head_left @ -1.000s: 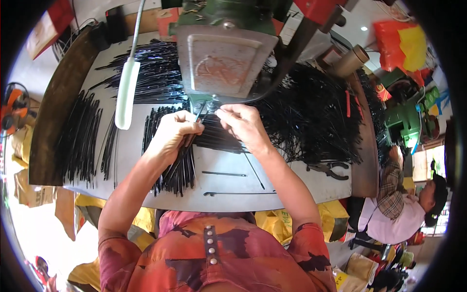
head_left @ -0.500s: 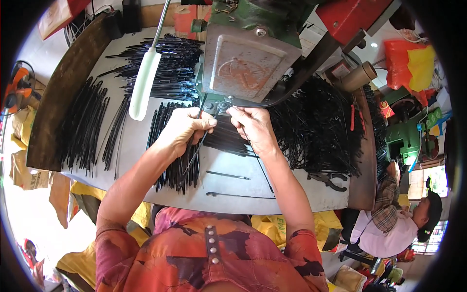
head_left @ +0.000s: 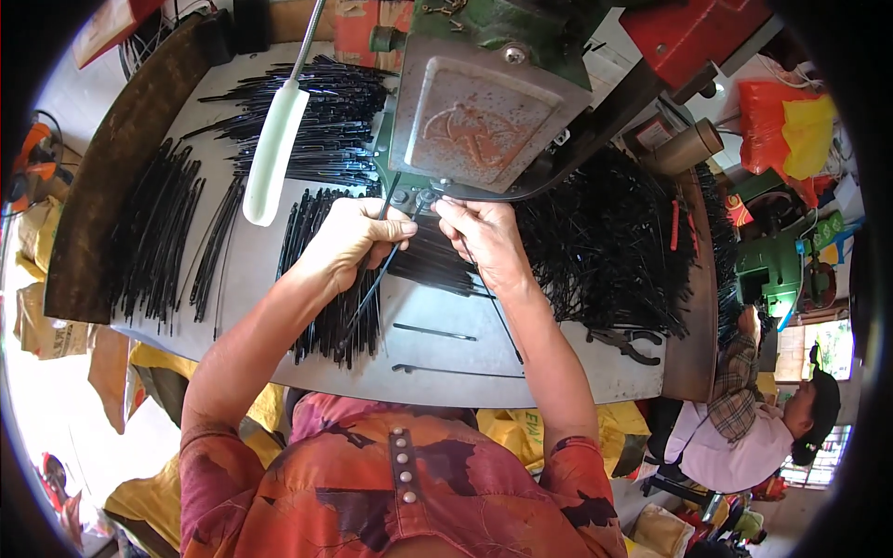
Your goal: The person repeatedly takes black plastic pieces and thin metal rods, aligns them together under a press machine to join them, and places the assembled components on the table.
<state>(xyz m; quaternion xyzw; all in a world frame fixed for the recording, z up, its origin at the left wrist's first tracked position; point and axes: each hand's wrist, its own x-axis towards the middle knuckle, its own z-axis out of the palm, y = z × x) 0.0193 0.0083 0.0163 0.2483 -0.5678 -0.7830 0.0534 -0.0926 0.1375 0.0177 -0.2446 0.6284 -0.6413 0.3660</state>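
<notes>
Apparently, the left hand (head_left: 365, 234) pinches thin black rods (head_left: 381, 273) at the near side of the green-and-grey machine (head_left: 493, 121); just right, the right hand (head_left: 482, 240) seems closed on another rod (head_left: 498, 312), partly hidden there.

From my remote seat I'd call this a workshop, and a busy one. A heavy green machine (head_left: 488, 121) with a worn metal front plate stands over the worktop (head_left: 437, 353), and a white lamp (head_left: 276, 153) on a flexible neck hangs beside it. Thin black rods (head_left: 321, 121) lie there in bulk, some in rows, some in a tangled heap, with pliers (head_left: 628, 344) near the edge. Off to my right I can see a second green machine (head_left: 772, 270), with a co-worker (head_left: 735, 446) seated near it. Yellow sacks (head_left: 526, 432) crowd below the worktop.
</notes>
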